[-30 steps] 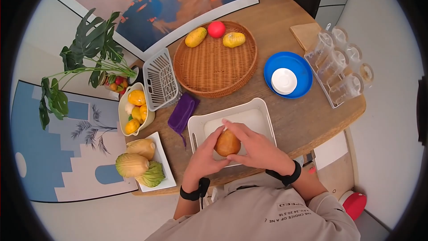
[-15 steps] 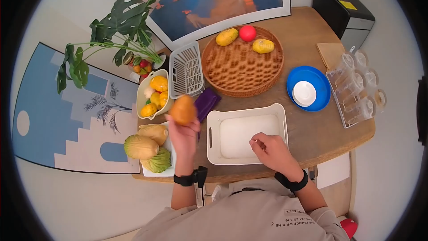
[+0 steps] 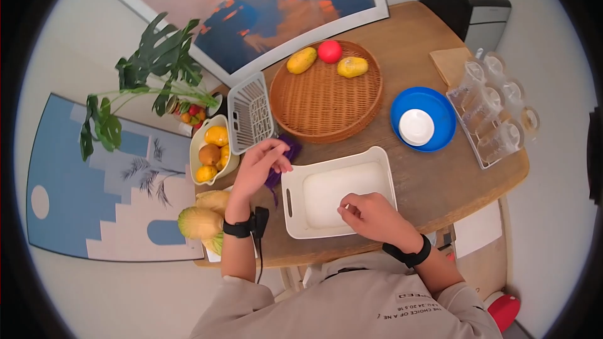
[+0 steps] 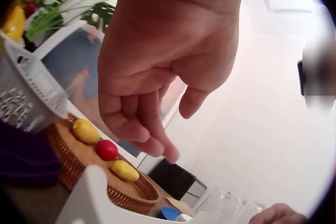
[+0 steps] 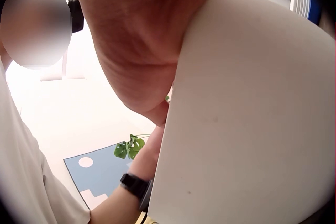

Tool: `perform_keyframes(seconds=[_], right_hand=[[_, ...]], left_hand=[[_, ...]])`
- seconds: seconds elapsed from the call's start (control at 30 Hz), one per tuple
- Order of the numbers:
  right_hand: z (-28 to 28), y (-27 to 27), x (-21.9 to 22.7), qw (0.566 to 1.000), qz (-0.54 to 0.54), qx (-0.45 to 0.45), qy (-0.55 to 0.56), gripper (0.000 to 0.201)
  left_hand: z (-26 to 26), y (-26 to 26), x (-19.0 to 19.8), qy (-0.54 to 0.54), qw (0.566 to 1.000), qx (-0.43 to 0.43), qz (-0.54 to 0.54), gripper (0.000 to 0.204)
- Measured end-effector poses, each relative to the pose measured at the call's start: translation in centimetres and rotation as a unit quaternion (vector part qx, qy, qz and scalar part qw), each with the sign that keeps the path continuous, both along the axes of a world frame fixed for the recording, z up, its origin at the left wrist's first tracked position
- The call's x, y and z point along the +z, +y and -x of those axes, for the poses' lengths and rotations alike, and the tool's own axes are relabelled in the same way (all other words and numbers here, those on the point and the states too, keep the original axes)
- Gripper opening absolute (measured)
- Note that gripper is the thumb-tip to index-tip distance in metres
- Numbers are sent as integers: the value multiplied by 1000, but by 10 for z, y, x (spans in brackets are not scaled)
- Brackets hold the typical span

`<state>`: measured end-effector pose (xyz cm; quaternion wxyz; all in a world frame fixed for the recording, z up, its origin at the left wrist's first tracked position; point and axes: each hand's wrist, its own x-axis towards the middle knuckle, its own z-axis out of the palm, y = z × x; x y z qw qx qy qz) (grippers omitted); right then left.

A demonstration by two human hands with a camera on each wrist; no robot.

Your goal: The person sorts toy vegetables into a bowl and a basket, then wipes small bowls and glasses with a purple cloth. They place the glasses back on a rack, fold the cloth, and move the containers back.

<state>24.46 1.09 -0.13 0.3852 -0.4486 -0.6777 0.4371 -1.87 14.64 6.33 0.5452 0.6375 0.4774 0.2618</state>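
Observation:
My left hand point(image 3: 259, 166) hangs empty between the cream bowl point(image 3: 196, 141) and the white tray point(image 3: 326, 196). Its fingers are loosely bent, as the left wrist view shows of the hand point(image 4: 163, 61). A brown round fruit point(image 3: 209, 154) lies among yellow fruits point(image 3: 217, 135) in the bowl. Over the tray's near right part is my right hand point(image 3: 375, 215), fingers loosely curled, with nothing seen in it. In the right wrist view the tray's outer wall point(image 5: 252, 108) hides the fingertips of that hand point(image 5: 142, 40).
A grey basket point(image 3: 250, 113) stands beside the bowl, near a purple cloth point(image 3: 290, 149). Behind is a wicker tray point(image 3: 326, 100) with two yellow fruits and a red one. Cabbages point(image 3: 200, 223) lie front left. A blue plate point(image 3: 443, 125) and glass mugs point(image 3: 496, 141) are right.
Both hands held the brown fruit over the tray; the left then carried it leftward. The fruit now lies in the bowl, and the empty left hand is back nearer the tray.

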Motion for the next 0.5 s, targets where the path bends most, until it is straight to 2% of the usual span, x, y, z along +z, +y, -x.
perform_keyframes(seconds=[0.07, 0.1, 0.17, 0.23, 0.33, 0.43, 0.5], right_hand=[[-3, 1, 2, 1000, 5, 10, 9, 17], [-4, 1, 3, 1000, 8, 13, 14, 17], [-4, 1, -1, 1000, 2, 14, 20, 18], [-4, -1, -4, 1000, -2, 9, 19, 19], [-4, -2, -3, 1000, -9, 1, -2, 20], [-2, -3, -9, 999, -31, -7, -9, 22], [0, -2, -12, 999, -36, -9, -10, 22]], left_hand=[[-35, 23, 11, 93, 992, -64, -57, 25], [-50, 42, 3, 101, 987, -89, -88, 29], [-89, 80, -2, 199, 946, -126, -223, 38], [-133, 122, -8, 286, 916, -157, -235, 50], [-180, 205, -73, 351, 807, -228, -416, 63], [-220, 235, -98, 481, 769, -228, -355, 69], [-232, 242, -109, 471, 774, -248, -342, 69]])
